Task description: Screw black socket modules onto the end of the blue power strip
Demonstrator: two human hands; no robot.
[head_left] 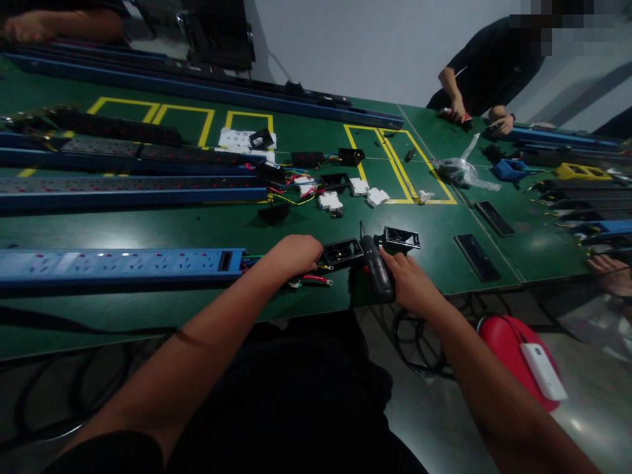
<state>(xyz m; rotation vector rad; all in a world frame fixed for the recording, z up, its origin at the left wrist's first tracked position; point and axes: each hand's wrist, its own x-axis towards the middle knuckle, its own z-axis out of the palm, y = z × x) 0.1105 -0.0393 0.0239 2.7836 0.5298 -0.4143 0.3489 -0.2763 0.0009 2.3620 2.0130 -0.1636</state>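
- Hidden: the left hand point(296, 253) lies knuckles up, so we cannot see what is under its fingers. They are curled closed against the left end of a black frame point(343, 252). We cannot tell whether they grip it.
- Hidden: the red-sleeved wires point(312, 280) run in under the left hand, and their far ends are covered.
- Hard to make out: the black power tool point(378, 268) is dark against a dark background. Its tip near the frame is not distinguishable.
- Cut off: the blue power strip point(118, 263) runs out of view at the left edge. Its near end stops just beside the left wrist.
- Right hand point(409, 280): closed around the body of the black power tool, fingers wrapped over it, holding it close to flat near the tabletop's front edge.
- A second black frame point(401, 238) sits on the green tabletop point(148, 227), just beyond the right fingertips. We cannot confirm contact.
- Arms: both forearms are bare and reach forward, converging at the front middle of the tabletop. The left is bent inward and the right is straighter.
- Surroundings: more strips, white parts and loose wiring lie further back.
- A co-worker point(494, 66) in dark clothing stands at the far right corner, hands on small items.
- Another person's hand point(609, 266) enters at the right edge.
- A red object point(508, 352) sits below the tabletop beside the right arm.
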